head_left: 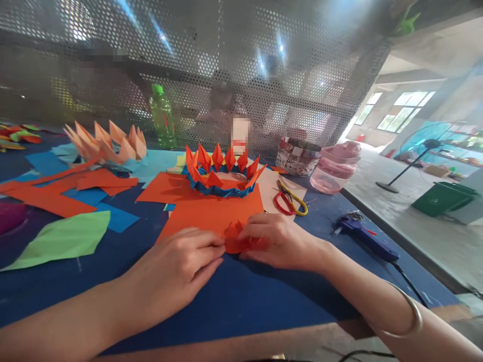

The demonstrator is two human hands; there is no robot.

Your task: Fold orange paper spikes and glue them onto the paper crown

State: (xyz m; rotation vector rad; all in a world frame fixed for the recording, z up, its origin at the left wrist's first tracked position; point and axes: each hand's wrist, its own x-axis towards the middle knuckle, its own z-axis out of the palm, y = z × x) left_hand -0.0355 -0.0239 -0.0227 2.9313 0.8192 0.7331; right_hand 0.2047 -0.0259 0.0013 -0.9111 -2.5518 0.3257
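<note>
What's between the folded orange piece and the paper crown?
An orange paper sheet, seen in the head view, fills the stretch from the folded orange piece to the paper crown.

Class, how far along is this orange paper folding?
Done: a ring of folded orange and blue paper points looks complete. In hand: the left hand and right hand pinch a small folded orange paper piece. Left: flat orange paper strips lie unfolded.
</note>
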